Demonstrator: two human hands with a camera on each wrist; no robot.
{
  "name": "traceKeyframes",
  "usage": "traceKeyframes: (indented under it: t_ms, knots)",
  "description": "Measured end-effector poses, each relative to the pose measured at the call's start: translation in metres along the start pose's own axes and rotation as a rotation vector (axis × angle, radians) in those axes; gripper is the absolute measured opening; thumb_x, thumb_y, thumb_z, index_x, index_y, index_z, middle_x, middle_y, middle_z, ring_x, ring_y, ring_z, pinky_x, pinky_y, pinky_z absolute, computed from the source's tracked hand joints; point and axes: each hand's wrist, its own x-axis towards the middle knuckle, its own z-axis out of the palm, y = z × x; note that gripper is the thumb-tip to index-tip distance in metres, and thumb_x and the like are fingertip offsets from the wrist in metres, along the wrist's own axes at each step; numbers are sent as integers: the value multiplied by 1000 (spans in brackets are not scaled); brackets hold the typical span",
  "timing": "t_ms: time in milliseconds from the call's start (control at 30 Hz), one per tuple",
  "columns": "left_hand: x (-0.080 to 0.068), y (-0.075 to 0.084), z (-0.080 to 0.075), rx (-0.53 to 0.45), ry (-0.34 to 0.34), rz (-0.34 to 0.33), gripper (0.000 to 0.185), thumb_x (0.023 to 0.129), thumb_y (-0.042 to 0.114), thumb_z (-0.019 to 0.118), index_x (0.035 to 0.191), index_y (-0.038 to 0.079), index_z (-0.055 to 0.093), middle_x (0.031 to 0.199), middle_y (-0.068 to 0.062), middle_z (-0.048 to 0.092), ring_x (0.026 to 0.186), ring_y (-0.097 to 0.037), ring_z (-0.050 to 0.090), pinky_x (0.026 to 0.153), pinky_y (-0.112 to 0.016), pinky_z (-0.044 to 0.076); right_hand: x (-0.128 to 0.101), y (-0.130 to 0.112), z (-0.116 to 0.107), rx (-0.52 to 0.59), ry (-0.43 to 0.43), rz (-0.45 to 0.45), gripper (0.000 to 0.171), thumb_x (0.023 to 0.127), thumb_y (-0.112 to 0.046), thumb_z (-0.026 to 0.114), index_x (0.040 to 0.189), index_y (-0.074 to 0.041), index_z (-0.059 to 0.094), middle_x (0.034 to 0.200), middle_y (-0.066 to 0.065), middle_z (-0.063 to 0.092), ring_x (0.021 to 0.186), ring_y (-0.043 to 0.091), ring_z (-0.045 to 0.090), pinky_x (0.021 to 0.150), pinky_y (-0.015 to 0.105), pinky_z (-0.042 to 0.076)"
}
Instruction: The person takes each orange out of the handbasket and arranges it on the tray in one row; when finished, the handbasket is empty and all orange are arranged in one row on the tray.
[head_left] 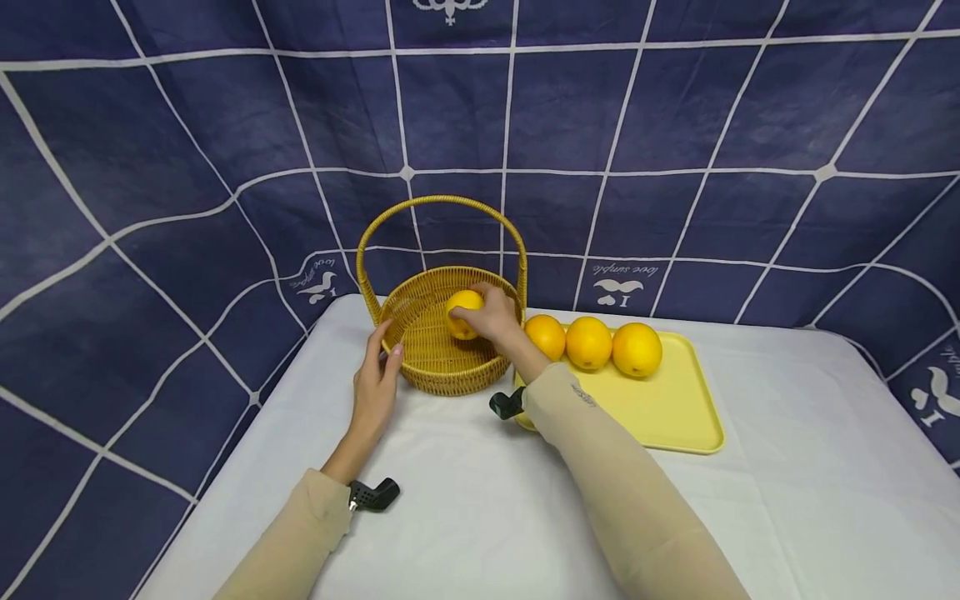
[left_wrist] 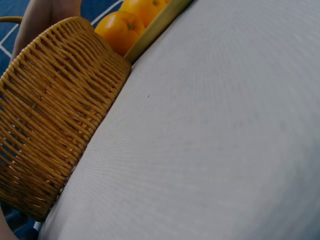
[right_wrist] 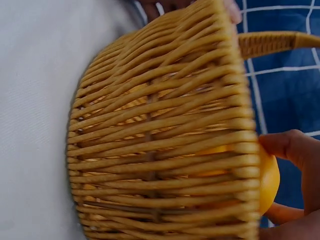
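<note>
A woven wicker basket (head_left: 420, 367) with a tall arched handle (head_left: 442, 202) stands on the white table. My right hand (head_left: 491, 317) is inside the basket and grips an orange (head_left: 459, 310), held just above the basket floor. In the right wrist view the same orange (right_wrist: 269, 181) shows behind the basket wall (right_wrist: 160, 145). My left hand (head_left: 378, 379) rests with straight fingers against the basket's left outer wall. Three more oranges (head_left: 588, 342) lie in a row on a yellow tray (head_left: 667, 408) right of the basket. The left wrist view shows the basket side (left_wrist: 50, 125) and an orange (left_wrist: 120, 30).
The white tablecloth (head_left: 525, 517) covers the table, with bare cloth in front of the basket and tray. A dark blue cloth with white lines (head_left: 187, 167) hangs behind and at both sides. The tray's left end touches the basket.
</note>
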Motion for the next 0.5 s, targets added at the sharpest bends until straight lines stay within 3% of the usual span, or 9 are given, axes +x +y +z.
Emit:
traceKeyframes:
  t_ms: [233,500]
  knots:
    - [-1,1,1,0,-6,1,52,113,42,47,162,30,39,169,3,39,148,-37,48,123,-56,40,-19,-6,-20,108,-16,-63,63,90,-26,81,147,-13,59,138,10,61,114,27,63,94,37,60]
    - [-1,1,1,-3,0,-7,50,113,43,46,162,35,39,169,5,39,147,-37,50,122,-55,41,-50,-8,-47,213,-38,-141,56,92,-27,81,145,-24,62,138,4,64,122,24,65,100,41,59]
